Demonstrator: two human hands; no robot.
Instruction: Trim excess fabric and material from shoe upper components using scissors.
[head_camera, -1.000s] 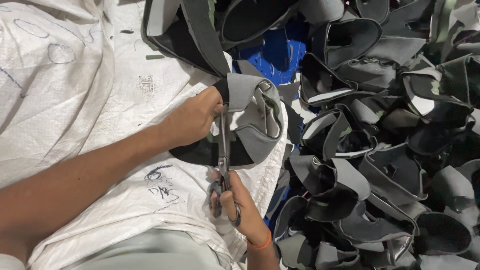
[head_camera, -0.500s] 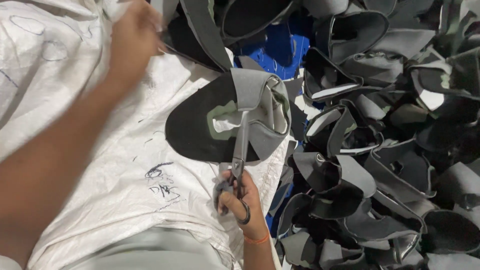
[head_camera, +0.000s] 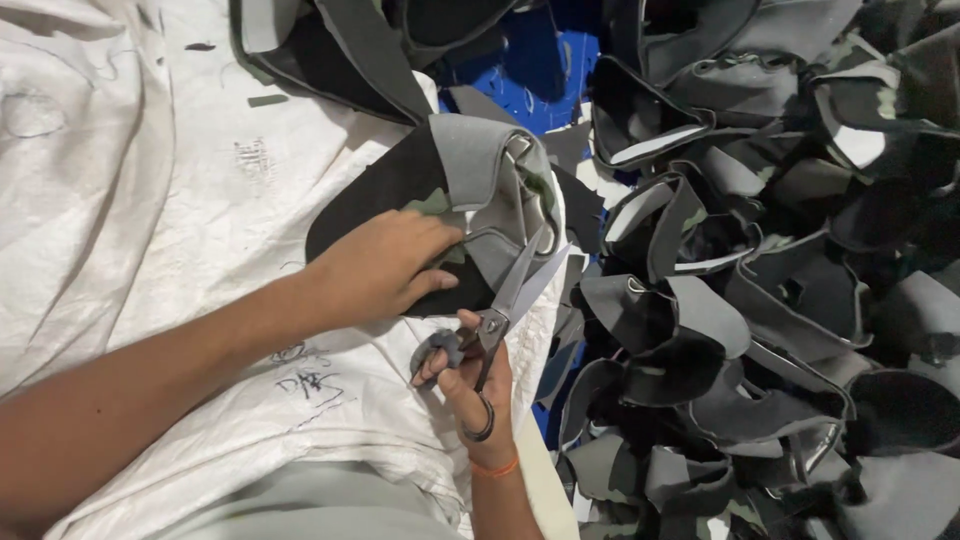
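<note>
Grey and black, the folded foam-fabric piece (head_camera: 450, 190) lies in the middle of the frame, on the white woven sack cloth (head_camera: 150, 210) that covers the left half of the picture. The left hand (head_camera: 385, 265) comes in from the lower left and lies flat on the lower part of this piece, the fingers bent a little and pressing it down; the thumb touches its dark lower edge. The right hand (head_camera: 470, 385) is just below, at the lower centre, with its fingers closed through the handles of the metal scissors (head_camera: 505, 305). The blades stand apart and point up and to the right, against the grey right edge of the piece, just beside the fingertips of the left hand. A big heap of similar grey and black cut pieces (head_camera: 760, 300) fills the right side of the frame, and blue sheet (head_camera: 530, 60) shows at the top centre.
</note>
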